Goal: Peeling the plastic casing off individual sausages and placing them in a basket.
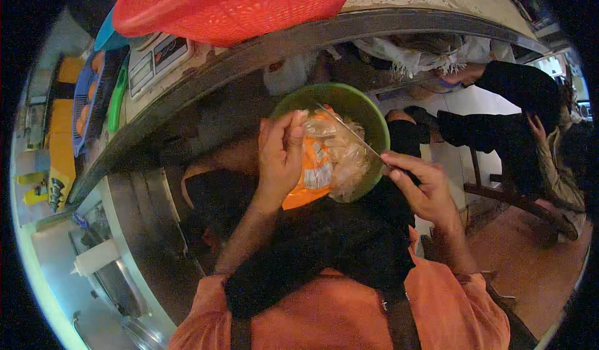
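Note:
A green plastic basin (381,130) rests at lap height before me, with an orange printed plastic bag (314,163) and crumpled clear plastic (348,163) in it. My right hand (423,186) grips the handle end of a thin knife (351,132), whose blade slants up and left across the basin. At the basin's left side, my left hand (281,158) pinches a small pale piece between thumb and fingers, above the bag; what the piece is cannot be told.
A red plastic basket (281,8), a digital scale (159,62), a green-handled tool (117,99) and a blue basket (86,111) stand on the counter ahead. Another person (524,88) sits at the right, near a white sack (407,53) under the counter.

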`<action>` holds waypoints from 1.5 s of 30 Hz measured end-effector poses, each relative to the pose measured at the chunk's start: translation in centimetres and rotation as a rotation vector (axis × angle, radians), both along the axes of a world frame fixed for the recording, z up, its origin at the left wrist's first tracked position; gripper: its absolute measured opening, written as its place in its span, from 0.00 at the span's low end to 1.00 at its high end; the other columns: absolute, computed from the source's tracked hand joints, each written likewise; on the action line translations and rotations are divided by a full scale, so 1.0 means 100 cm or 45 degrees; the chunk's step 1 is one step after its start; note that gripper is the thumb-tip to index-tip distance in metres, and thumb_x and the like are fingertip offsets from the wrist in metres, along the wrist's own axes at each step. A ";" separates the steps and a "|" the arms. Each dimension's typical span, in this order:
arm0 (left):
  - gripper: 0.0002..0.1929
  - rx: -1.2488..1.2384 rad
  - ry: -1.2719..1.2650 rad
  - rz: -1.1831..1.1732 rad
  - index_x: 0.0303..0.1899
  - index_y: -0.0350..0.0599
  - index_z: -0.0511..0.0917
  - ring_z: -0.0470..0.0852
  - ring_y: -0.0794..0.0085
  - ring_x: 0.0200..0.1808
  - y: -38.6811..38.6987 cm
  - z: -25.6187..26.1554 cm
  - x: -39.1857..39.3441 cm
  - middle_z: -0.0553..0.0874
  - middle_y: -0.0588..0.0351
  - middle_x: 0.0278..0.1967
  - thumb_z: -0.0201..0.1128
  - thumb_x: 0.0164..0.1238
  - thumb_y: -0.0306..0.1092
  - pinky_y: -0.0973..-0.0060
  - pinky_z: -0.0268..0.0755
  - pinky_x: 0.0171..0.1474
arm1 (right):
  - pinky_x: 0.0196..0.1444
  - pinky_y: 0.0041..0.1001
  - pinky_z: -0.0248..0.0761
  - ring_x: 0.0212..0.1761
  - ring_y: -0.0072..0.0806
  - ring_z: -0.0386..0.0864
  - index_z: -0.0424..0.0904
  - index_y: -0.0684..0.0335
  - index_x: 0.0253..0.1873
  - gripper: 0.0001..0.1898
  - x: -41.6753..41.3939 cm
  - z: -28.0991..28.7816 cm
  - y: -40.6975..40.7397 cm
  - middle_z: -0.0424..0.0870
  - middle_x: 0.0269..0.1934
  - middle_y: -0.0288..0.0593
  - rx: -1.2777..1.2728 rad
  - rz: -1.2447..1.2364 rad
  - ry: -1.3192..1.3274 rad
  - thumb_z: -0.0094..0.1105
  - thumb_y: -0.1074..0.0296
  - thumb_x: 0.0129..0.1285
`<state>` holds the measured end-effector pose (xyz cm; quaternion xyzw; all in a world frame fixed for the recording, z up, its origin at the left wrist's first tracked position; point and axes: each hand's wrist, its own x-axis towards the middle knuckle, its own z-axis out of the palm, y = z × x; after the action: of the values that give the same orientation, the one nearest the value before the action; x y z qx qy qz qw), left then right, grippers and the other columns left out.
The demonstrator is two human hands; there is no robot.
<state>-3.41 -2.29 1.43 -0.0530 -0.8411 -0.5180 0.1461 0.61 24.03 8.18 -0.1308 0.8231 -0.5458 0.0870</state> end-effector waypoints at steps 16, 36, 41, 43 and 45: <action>0.13 -0.055 0.106 -0.052 0.51 0.35 0.75 0.80 0.64 0.46 -0.002 0.013 0.006 0.76 0.47 0.44 0.58 0.69 0.30 0.74 0.75 0.49 | 0.46 0.30 0.77 0.48 0.42 0.83 0.83 0.61 0.49 0.14 -0.001 0.020 0.002 0.83 0.46 0.55 0.261 0.136 0.285 0.62 0.79 0.56; 0.09 -0.246 0.292 -0.314 0.44 0.41 0.80 0.78 0.62 0.38 0.025 0.015 0.035 0.77 0.51 0.38 0.62 0.62 0.26 0.73 0.74 0.43 | 0.47 0.34 0.77 0.45 0.47 0.82 0.79 0.57 0.53 0.18 -0.033 0.006 -0.035 0.81 0.49 0.52 0.429 0.093 0.473 0.59 0.76 0.56; 0.14 -0.002 0.099 -0.174 0.46 0.40 0.79 0.79 0.59 0.42 0.019 0.017 0.030 0.77 0.48 0.40 0.66 0.58 0.28 0.68 0.74 0.45 | 0.49 0.33 0.75 0.47 0.44 0.82 0.78 0.63 0.52 0.13 -0.038 0.014 -0.043 0.84 0.45 0.51 0.038 -0.032 0.270 0.57 0.73 0.62; 0.15 0.097 0.055 -0.176 0.47 0.40 0.78 0.79 0.60 0.42 0.017 0.018 0.029 0.77 0.48 0.40 0.66 0.57 0.28 0.69 0.74 0.44 | 0.48 0.32 0.75 0.46 0.42 0.83 0.79 0.63 0.51 0.13 -0.041 0.010 -0.046 0.84 0.44 0.51 -0.016 0.001 0.296 0.58 0.72 0.62; 0.16 -0.007 0.160 -0.224 0.48 0.40 0.78 0.79 0.60 0.41 0.014 0.014 0.026 0.76 0.48 0.41 0.66 0.57 0.26 0.69 0.74 0.44 | 0.47 0.31 0.75 0.45 0.40 0.84 0.79 0.64 0.49 0.12 -0.045 0.007 -0.048 0.84 0.43 0.50 -0.070 0.033 0.323 0.58 0.71 0.62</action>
<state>-0.78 -0.94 2.84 -0.1594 -0.8238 -0.5223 0.1524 -3.88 19.25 8.90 -0.2117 0.8104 -0.5462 -0.0143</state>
